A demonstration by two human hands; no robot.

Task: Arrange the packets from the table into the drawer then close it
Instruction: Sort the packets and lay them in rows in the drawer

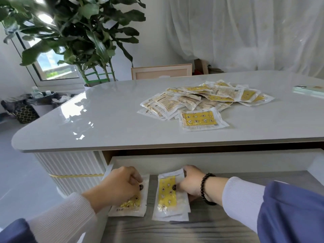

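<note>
two packets lie side by side in the open drawer (210, 163), long axes front to back: left hand (121, 185) pinches the left packet (135, 202), right hand (191, 183) grips the right packet stack (166, 193). the remaining packet pile (201, 100) waits on the tabletop (105, 116), up and forward, to my judgement nearer the right hand.

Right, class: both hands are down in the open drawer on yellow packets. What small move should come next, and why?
Probably let go and reach back to the table. The left hand and right hand each hold a clear-edged yellow packet lying flat on the grey wood-grain drawer floor, while a heap of yellow packets waits on the glossy white tabletop.
</note>
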